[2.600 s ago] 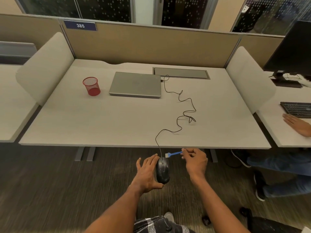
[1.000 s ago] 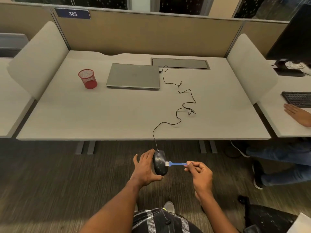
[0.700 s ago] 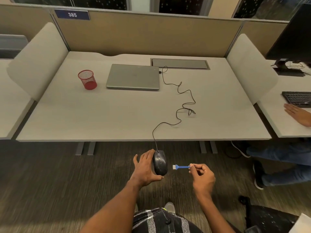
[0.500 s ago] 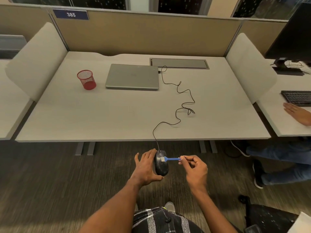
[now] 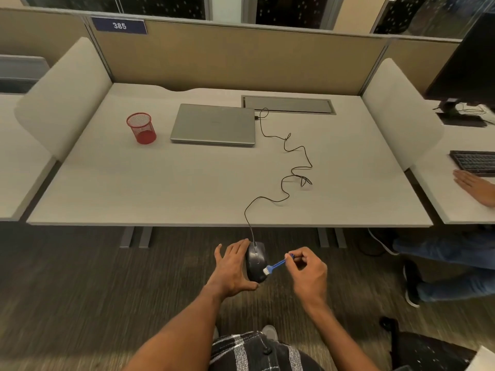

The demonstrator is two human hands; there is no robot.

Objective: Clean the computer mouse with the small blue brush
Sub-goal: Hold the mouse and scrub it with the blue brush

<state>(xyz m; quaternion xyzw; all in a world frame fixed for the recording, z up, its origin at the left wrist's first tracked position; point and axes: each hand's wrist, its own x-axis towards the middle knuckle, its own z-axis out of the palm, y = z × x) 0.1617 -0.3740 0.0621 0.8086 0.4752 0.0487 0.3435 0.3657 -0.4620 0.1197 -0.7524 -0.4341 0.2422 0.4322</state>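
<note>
Office cubicle, grey desk (image 5: 160, 188). Black mouse (image 5: 255, 262) was held before desk's near edge, gripped by left hand (image 5: 231, 269); right hand (image 5: 308, 271) pinched blue brush (image 5: 277, 264), bristles touching mouse. Its cable (image 5: 284, 195) ran to closed laptop (image 5: 214, 124); red mesh cup (image 5: 142, 128) beside.

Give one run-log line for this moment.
left hand holds black wired computer mouse | right hand pinches small blue brush | bristles at mouse's right edge
</note>
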